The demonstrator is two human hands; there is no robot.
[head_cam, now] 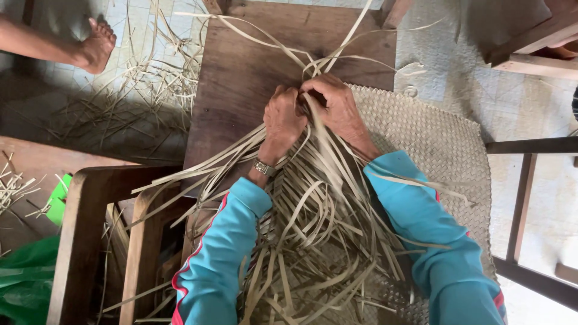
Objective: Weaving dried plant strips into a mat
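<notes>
In the head view, both hands meet at the centre of the frame, over the far edge of a woven mat point(433, 138) that lies on a dark wooden table point(241, 78). The left hand point(283, 120), a watch on its wrist, is closed around a bunch of loose flat strips point(313, 204); the right hand point(337, 105) pinches other strips just beside it, fingers curled tight. The unwoven strips fan toward the lower frame and out past the hands. This looks like plaiting at the mat's open edge; the next move calls for a firm hold while one strip crosses over its neighbour. Another person's bare foot point(96, 45) rests at the upper left.
</notes>
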